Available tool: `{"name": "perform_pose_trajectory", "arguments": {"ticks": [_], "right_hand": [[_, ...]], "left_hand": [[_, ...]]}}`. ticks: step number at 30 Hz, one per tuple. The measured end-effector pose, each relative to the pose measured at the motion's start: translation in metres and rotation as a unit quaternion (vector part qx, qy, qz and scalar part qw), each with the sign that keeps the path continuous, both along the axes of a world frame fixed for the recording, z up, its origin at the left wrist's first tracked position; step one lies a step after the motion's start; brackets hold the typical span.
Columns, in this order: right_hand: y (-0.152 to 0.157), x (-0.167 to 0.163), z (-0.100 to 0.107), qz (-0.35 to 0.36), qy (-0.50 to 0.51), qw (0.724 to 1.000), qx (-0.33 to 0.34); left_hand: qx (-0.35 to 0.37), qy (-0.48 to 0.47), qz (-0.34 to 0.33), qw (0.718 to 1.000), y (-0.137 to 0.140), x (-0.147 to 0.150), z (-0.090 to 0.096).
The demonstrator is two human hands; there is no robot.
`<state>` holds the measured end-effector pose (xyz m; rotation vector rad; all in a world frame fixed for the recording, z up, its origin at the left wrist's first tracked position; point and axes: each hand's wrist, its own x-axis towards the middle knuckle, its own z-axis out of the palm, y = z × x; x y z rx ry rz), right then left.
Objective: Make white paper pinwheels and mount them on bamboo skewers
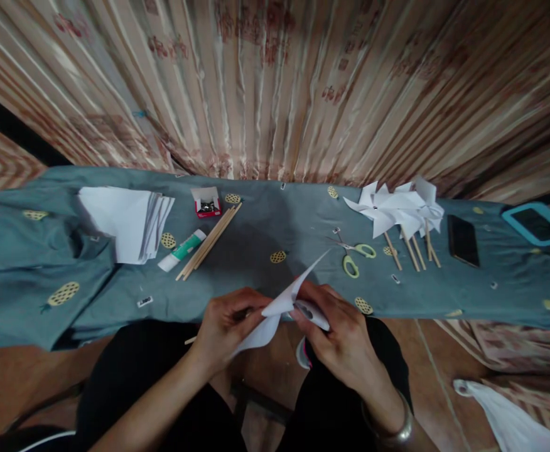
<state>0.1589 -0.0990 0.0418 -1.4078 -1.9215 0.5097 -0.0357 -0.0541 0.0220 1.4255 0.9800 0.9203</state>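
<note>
A white paper pinwheel (282,304) with curled blades is held between my two hands, just over the table's front edge. My left hand (230,326) is closed, pinching its left side. The pale tip of a wooden stick (190,340) shows left of that wrist; whether my left hand grips the stick is hidden. My right hand (336,323) is closed on the pinwheel's right side, its fingers near the middle of the paper. Scissors with light green handles (351,265) lie open on the cloth beyond my right hand.
On the teal tablecloth (256,282) at left lie stacked white paper (115,220), a glue stick (182,250), wooden sticks (211,242) and a red box of small metal pieces (208,206). At right are several pinwheels (397,207), a phone (463,240) and a blue-framed tablet (539,223).
</note>
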Motion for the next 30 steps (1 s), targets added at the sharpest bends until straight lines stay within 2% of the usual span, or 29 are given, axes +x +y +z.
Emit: {"name": "perform_pose_trajectory", "arguments": {"ticks": [4, 7, 15, 20, 25, 28, 30], "right_hand": [[0.001, 0.001, 0.0, -0.018, 0.012, 1.0, -0.008], [0.002, 0.003, 0.001, -0.032, 0.021, 0.999, -0.02], [0.009, 0.013, -0.001, -0.077, 0.16, 0.98, -0.092], [0.013, 0.024, -0.005, -0.073, 0.282, 0.954, -0.065], [0.013, 0.034, -0.004, -0.09, 0.342, 0.934, -0.046], [0.016, 0.039, -0.008, -0.113, 0.386, 0.914, -0.05], [0.021, 0.041, -0.016, -0.145, 0.438, 0.885, -0.058]], "left_hand": [[-0.118, -0.046, 0.026, 0.992, -0.002, 0.006, -0.003], [-0.17, -0.067, 0.035, 0.983, -0.001, 0.008, -0.002], [-0.186, -0.083, 0.079, 0.976, 0.002, 0.011, -0.006], [-0.235, -0.184, 0.081, 0.951, 0.002, 0.02, -0.012], [-0.279, -0.269, 0.102, 0.916, 0.004, 0.027, -0.004], [-0.284, -0.297, 0.115, 0.904, 0.005, 0.028, 0.003], [-0.291, -0.3, 0.123, 0.9, 0.007, 0.028, 0.008]]}}
